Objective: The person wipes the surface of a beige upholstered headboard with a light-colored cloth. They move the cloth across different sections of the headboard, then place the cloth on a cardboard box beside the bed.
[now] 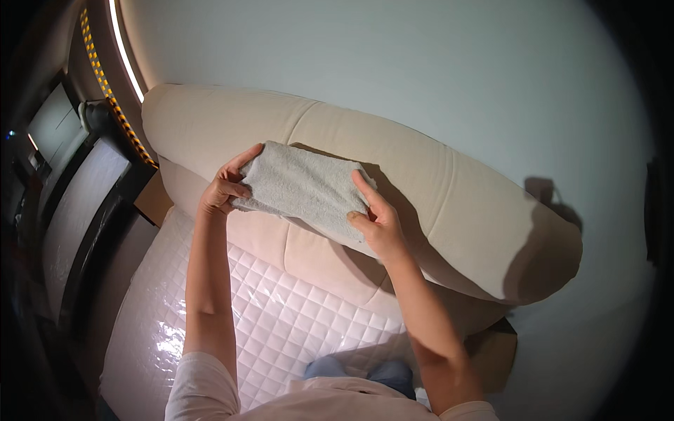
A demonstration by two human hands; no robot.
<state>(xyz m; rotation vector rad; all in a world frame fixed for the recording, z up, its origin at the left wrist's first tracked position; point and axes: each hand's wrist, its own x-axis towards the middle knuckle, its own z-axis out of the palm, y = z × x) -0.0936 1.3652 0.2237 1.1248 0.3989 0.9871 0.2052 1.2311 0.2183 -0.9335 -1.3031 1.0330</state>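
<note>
A folded grey cloth (pixel 302 186) with a fuzzy, towel-like surface is stretched between my two hands. My left hand (pixel 230 181) grips its left end, fingers and thumb closed on the edge. At the right end my right hand (pixel 379 219) pinches it, thumb on top and the other fingers mostly hidden underneath. Both arms reach forward, holding the cloth up in front of the beige padded headboard (pixel 365 140). Whether the cloth touches the headboard I cannot tell.
Below lies a quilted mattress (pixel 281 309) under shiny clear plastic. A pale wall (pixel 449 63) rises behind the headboard. On the left are a yellow-and-black striped strip (pixel 105 81), a light strip (pixel 125 49) and dark-framed panels (pixel 84 217). A brown box-like piece (pixel 493 354) stands at the lower right.
</note>
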